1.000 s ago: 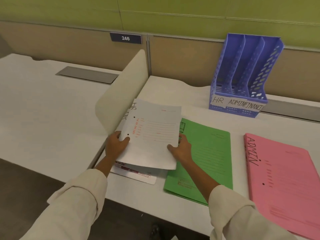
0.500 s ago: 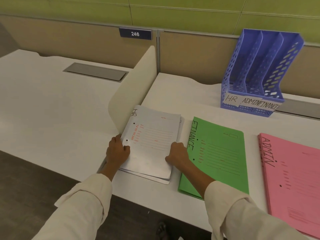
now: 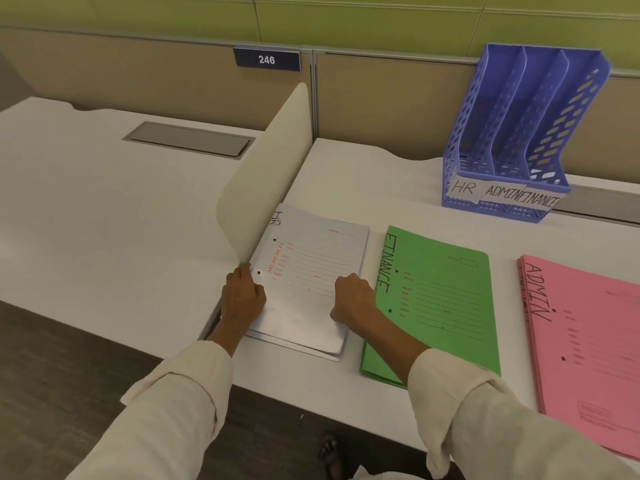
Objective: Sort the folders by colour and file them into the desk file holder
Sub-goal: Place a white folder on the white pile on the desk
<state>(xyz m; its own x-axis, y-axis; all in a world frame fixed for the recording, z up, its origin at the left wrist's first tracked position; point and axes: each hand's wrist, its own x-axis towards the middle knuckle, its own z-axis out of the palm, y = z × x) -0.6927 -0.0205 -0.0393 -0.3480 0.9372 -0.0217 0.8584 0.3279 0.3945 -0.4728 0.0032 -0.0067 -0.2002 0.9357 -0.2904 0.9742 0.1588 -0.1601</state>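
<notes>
White table [image 3: 346,174] runs along a tan partition under a green wall, and we stand at its near edge looking down. To our left a second table [image 3: 86,202] adjoins it, with a grey hatch [image 3: 188,140] set into the top, and a cream divider [image 3: 266,174] stands upright between the two. At far right lies the pink pile [image 3: 588,341], lettered ADMIN, flat and partly out of view. Next comes the green pile [image 3: 440,306], lettered FINANCE, flat in the middle, apart from the pink. The blue holder [image 3: 519,133] stands upright at the back right against the partition, three slots tagged HR, ADMIN and FINANCE, with nothing showing in them. Our white pile [image 3: 311,271], marked HR, lies flat just beside the divider and close to the green one without touching it. A plate reading 246 [image 3: 266,59] sits on the partition. Our left hand [image 3: 242,296] rests at the white pile's left edge, fingers curled at that edge. Our right hand [image 3: 353,297] rests at its right edge, fingers bent onto the cover; whether either truly grips we cannot tell
</notes>
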